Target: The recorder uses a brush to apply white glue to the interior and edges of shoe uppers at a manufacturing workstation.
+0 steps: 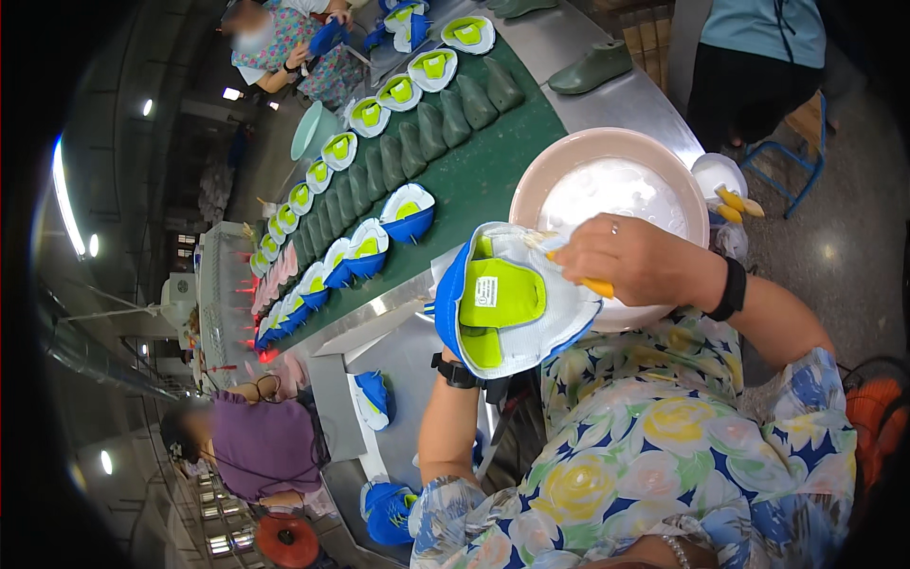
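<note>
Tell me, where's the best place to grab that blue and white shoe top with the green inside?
Probably by its blue heel end, from underneath, as the left hand does. That keeps the shoe upper open side up and leaves the white rim free for the brush in the right hand.

Blue-and-white shoe upper (507, 299) sits sole-side up, its lime-green insole facing the camera with a small white label on it. A yellow-handled brush (592, 283) lies across its white rim, right over the pink basin (545, 166) of white glue.
</note>
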The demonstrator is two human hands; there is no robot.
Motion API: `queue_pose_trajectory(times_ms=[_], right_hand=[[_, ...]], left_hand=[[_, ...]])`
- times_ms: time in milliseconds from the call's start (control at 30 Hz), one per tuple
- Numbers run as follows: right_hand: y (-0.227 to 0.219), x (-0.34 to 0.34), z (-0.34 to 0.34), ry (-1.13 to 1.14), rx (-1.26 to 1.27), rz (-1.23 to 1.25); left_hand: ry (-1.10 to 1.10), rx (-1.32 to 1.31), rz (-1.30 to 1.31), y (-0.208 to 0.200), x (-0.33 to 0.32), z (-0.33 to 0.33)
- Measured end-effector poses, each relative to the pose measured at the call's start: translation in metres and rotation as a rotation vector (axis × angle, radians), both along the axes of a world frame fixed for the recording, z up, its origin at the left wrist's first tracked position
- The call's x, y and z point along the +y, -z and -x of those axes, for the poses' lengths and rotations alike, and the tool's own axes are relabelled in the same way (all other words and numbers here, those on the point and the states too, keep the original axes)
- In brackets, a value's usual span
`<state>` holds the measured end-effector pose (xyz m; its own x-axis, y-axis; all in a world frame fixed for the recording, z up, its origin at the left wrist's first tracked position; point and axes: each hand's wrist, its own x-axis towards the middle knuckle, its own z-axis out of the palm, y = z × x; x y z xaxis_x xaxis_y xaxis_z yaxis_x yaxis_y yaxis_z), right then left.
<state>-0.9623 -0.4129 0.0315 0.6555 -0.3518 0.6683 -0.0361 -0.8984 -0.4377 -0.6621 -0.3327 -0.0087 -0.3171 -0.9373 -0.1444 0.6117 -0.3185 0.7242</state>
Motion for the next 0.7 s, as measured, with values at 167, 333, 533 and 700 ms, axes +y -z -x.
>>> queue_pose_trajectory(times_ms=[167,333,533,700], right_hand=[[-0.01,-0.003,0.015,0.007,0.137,-0.059],[-0.025,-0.015,-0.014,0.288,-0.248,-0.451],[-0.008,-0.02,0.0,0.433,-0.155,-0.623],[0.012,-0.023,0.018,0.38,-0.258,-1.023]], left_hand=[[-0.017,-0.062,0.036,0.003,-0.013,-0.002],[-0.009,-0.012,0.058,0.006,-0.019,-0.006],[-0.232,-0.271,0.037,0.036,-0.048,-0.053],[-0.43,-0.446,-0.027,0.068,-0.116,-0.094]])
